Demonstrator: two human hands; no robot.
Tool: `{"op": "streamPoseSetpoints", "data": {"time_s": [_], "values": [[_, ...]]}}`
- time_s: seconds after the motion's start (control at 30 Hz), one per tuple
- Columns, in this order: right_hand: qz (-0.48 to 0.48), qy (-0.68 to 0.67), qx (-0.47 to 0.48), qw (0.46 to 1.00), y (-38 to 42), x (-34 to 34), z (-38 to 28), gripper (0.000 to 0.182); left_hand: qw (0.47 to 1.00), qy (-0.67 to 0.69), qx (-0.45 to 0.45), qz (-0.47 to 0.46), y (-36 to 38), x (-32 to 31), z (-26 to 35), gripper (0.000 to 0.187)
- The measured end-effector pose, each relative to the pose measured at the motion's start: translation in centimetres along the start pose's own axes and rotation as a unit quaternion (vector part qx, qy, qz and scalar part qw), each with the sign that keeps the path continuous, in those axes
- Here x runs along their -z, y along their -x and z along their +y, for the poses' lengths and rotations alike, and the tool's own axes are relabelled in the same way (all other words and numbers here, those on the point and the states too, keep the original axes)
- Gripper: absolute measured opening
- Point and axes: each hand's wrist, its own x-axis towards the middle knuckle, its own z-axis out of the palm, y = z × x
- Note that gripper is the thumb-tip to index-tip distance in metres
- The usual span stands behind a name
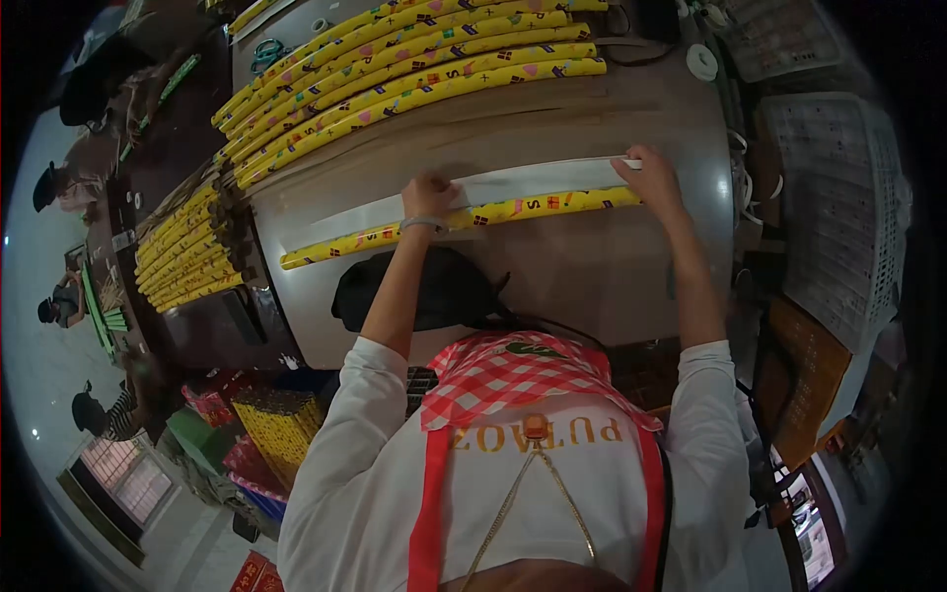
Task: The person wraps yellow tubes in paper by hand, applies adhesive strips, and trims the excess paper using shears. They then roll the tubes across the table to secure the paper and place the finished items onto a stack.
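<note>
A roll of yellow patterned wrapping paper [552, 204] lies lengthwise across the table in front of me, with a strip of its white underside showing along the far side. My left hand [430, 197], a bracelet at its wrist, rests on the white strip near the middle, fingers curled in and slightly blurred. At the right end, my right hand [653, 178] pinches the far edge of the white strip between thumb and fingers. A black cloth-like item [419, 289] sits between the roll and my body, under my left forearm.
Several finished-looking yellow rolls [414, 74] lie at the far side, with another stack [192, 252] to the left. Scissors [266, 56] and a tape roll [701, 62] lie at the far edges. White plastic crates [834, 197] stand right. Other people work at the far left.
</note>
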Motion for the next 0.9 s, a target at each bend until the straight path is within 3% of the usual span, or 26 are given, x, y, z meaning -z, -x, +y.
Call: {"op": "streamPoseSetpoints", "data": {"time_s": [0.13, 0.77, 0.9], "values": [[0.046, 0.038, -0.018, 0.998, 0.6, -0.2, -1.8, 0.031, 1.0, -0.012, 0.002, 0.005, 0.1, -0.1, 0.0, 0.028], [0.031, 0.12, -0.069, 0.99, 0.5, -1.0, -2.8, 0.03, 0.999, 0.014, -0.018, 0.032, 0.5, -0.2, 0.2, 0.024], [0.073, 0.146, -0.056, 0.985, 0.5, -1.8, -2.3, 0.032, 1.0, 0.013, -0.004, 0.027, 0.6, 0.1, 0.5, 0.026]]}}
